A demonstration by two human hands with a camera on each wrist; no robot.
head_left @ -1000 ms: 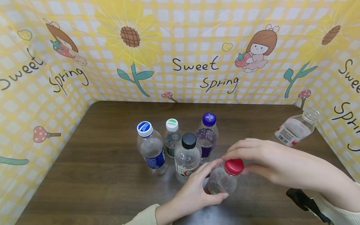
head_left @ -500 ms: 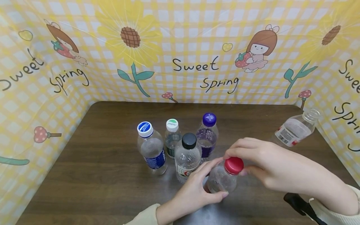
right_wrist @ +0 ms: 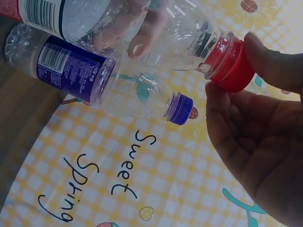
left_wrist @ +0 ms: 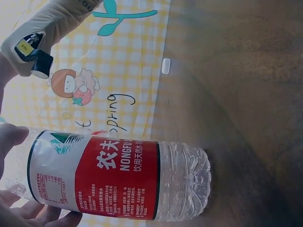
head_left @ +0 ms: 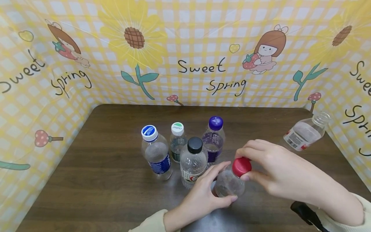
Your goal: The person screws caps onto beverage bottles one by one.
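My left hand (head_left: 200, 196) grips the body of a clear plastic water bottle (head_left: 230, 186), thumb on its near side. The bottle's red and white label (left_wrist: 113, 177) shows in the left wrist view, above a ribbed clear base. My right hand (head_left: 272, 170) pinches the red bottle cap (head_left: 242, 166) between thumb and fingers. In the right wrist view the red cap (right_wrist: 232, 64) sits at the bottle's neck, the thumb (right_wrist: 270, 66) on one side and fingertips on the other. Just left of the held bottle stands a black-capped bottle (head_left: 193, 162).
Behind and left are a blue-and-white-capped bottle (head_left: 156, 154), a smaller white-capped bottle (head_left: 178, 143) and a purple-capped bottle (head_left: 213, 141). An uncapped bottle (head_left: 307, 132) is at the table's right edge. A checked yellow cloth (head_left: 191, 38) surrounds the dark wooden table (head_left: 95, 180).
My right hand has shifted slightly up and its fingers have closed further round the red cap, which now sits a little higher and more tilted. The left hand has barely moved.
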